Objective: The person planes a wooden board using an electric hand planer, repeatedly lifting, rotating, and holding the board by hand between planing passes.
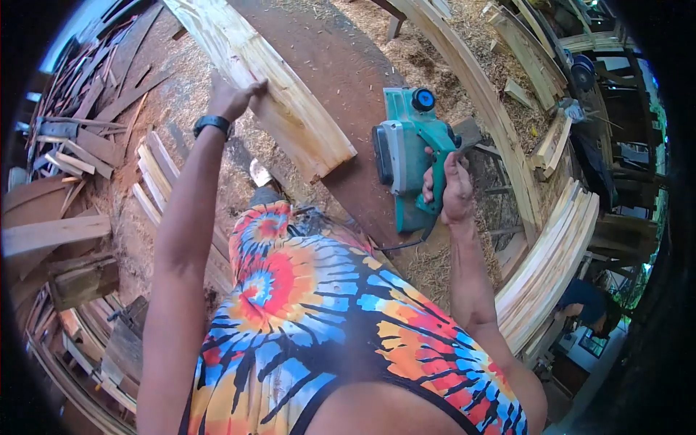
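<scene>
A teal electric planer (413,156) with a blue-centred black knob is in my right hand (451,190), whose fingers wrap round its rear handle. Its power cord hangs down near my clothing. My left hand (235,99), with a dark watch on the wrist, grips the left edge of a pale wooden plank (290,109), thumb over the top face. The plank slants from the top of the view to an end left of the planer. Beneath both lies a reddish-brown work surface (341,58). The fingers under the plank are hidden.
Wood shavings (428,65) cover much of the ground. A long board (482,101) runs down the right side, near stacked planks (554,261). Scrap wood (94,94) is heaped at the left. Another person (587,301) is bent over at the far right.
</scene>
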Demonstrator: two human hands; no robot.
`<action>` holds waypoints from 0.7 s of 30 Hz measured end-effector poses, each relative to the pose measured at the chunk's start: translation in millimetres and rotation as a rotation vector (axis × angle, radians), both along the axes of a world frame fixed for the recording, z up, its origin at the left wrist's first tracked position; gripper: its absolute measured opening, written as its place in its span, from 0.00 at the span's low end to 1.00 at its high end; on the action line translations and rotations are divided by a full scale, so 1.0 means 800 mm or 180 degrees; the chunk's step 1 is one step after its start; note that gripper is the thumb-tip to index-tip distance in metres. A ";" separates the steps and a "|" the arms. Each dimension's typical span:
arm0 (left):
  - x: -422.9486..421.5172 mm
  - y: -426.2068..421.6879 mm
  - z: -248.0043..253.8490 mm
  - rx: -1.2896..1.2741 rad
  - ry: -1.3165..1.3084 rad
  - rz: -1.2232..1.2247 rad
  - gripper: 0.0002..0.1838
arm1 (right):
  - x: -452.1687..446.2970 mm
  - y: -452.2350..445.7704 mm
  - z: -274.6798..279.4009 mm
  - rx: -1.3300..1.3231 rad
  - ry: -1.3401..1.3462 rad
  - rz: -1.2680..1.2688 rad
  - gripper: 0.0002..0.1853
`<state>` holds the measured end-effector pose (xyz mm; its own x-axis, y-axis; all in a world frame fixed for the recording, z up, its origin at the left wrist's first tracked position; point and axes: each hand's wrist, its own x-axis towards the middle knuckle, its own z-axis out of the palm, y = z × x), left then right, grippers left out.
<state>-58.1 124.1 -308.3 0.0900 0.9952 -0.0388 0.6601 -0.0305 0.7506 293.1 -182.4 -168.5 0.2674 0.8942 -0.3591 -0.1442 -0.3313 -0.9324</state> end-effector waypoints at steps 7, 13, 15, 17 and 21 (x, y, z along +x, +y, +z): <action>-0.027 0.090 -0.020 0.0289 0.1731 -0.0354 0.70 | -0.042 -0.031 0.048 -0.0257 -0.0741 0.0566 0.46; -0.057 0.169 0.005 0.0399 0.2333 -0.0530 0.52 | -0.073 -0.052 0.018 -0.0592 -0.0607 0.0869 0.48; -0.071 0.201 0.022 0.0322 0.3454 -0.1332 0.48 | -0.078 -0.057 0.018 -0.0515 -0.0479 0.0859 0.48; -0.088 0.245 -0.013 0.0398 0.2753 -0.0708 0.49 | -0.069 -0.066 0.007 -0.0454 -0.0735 0.1058 0.48; -0.076 0.258 0.031 0.0048 0.3027 -0.1091 0.54 | -0.066 -0.061 0.010 -0.0509 -0.0781 0.1137 0.47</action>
